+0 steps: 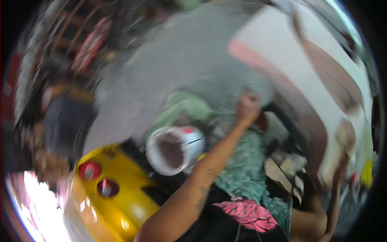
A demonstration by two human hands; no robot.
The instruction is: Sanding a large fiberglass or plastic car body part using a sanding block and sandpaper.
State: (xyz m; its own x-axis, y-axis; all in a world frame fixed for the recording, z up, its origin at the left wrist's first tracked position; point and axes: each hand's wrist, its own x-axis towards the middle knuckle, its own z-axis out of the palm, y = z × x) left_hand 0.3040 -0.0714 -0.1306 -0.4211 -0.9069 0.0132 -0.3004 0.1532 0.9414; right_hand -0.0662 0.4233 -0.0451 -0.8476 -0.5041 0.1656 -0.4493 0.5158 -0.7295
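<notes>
My left forearm reaches up across the middle, and my left hand [249, 107] looks curled into a fist, blurred by motion. What it holds, if anything, is hidden. Below it stands a white bucket [193, 141] with its open mouth tilted toward me and a brownish inside. To the right, a large white curved panel [278, 36] with a pinkish edge leans up at a slant. My right hand [342, 163] is at this panel's lower part, next to a pale beige patch [344, 137]; its fingers are smeared, so their grip does not show.
A glossy yellow vehicle part [121, 193] with round red lights sits at the lower left. Behind the bucket lies pale green cloth or sheeting [181, 107] on the grey floor [161, 56]. Dark clutter and a red-and-white object [90, 44] line the far left.
</notes>
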